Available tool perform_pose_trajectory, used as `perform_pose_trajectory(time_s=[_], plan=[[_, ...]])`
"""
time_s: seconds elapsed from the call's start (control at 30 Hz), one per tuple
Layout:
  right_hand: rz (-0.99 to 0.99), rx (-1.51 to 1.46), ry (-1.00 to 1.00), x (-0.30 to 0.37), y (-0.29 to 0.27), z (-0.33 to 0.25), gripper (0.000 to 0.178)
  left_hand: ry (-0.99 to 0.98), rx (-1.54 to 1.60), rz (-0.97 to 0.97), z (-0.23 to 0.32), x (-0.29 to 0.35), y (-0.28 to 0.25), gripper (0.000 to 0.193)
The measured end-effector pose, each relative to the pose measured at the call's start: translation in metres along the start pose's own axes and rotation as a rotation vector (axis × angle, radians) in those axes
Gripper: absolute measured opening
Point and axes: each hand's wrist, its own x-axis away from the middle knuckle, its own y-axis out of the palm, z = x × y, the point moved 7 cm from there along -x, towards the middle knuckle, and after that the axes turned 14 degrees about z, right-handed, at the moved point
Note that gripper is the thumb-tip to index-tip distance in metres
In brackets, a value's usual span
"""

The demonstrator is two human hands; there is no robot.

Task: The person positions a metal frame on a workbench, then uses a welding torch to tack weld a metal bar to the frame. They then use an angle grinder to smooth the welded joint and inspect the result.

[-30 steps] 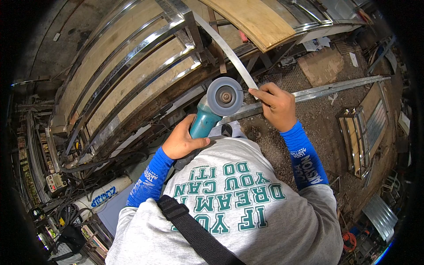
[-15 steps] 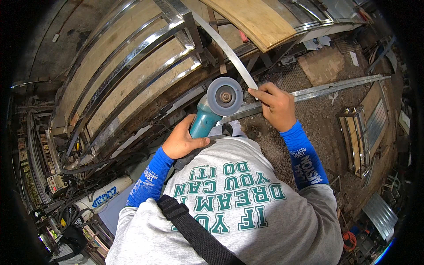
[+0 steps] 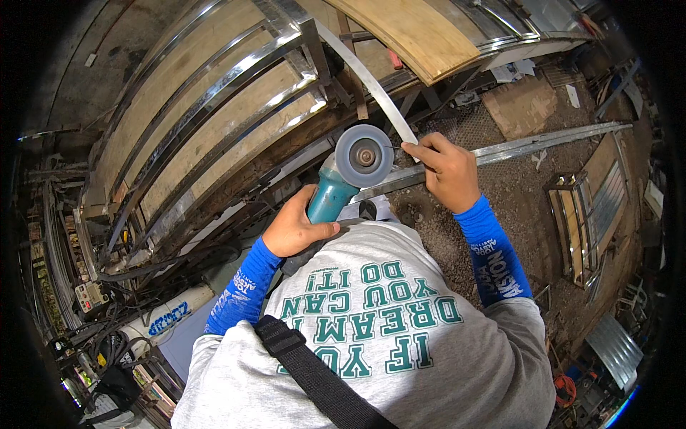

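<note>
Pinched between the fingertips of a worker's right hand point(image 3: 451, 171), a thin dark wire point(image 3: 394, 147) points left toward the rim of a grinder's gray disc point(image 3: 350, 170). Whether the two touch, or whether the disc is turning, cannot be told. The left hand point(image 3: 291, 225) wraps around the teal body of the grinder point(image 3: 332, 199), thumb laid across its lower end, just ahead of the gray shirt point(image 3: 400, 286). That hold appears meant to brace the tool near the body, with the disc's flat face turned up to view; the light pinch likely allows fine aim and keeps the fingers off the rim.

Just beyond the disc, a flat metal strip point(image 3: 371, 89) slants down from a shiny metal frame point(image 3: 311, 50), its lower end overlapped in view by the right fingertips; contact there is unclear. The frame's corner and the edge of a plywood board point(image 3: 421, 43) hem in the far side. Two long metal bars point(image 3: 543, 143) run rightward from behind the disc, past the right hand. The widest room for the right arm seems to lie over the gravelly ground point(image 3: 443, 243), between those bars and the shirt.
</note>
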Motion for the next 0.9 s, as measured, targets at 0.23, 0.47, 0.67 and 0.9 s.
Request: perform_pose_trajectory(time_s=[0.23, 0.47, 0.67, 0.9], plan=[[-0.005, 0.033, -0.033, 0.0007, 0.0007, -0.0025, 0.046, -0.031, -0.007, -0.005, 0.0025, 0.003, -0.0003, 0.082], [-0.035, 0.025, -0.01, 0.0016, -0.0002, -0.0044, 0.052, -0.005, 0.009, 0.001, 0.0015, 0.0057, 0.0002, 0.081], [-0.037, 0.044, -0.032, 0.0031, -0.0019, -0.005, 0.049, 0.003, -0.007, -0.005, 0.0014, 0.0072, 0.0008, 0.081], [-0.048, 0.037, -0.009, 0.0051, -0.0017, -0.005, 0.054, -0.021, 0.011, -0.01, 0.0055, 0.0089, 0.0019, 0.081]])
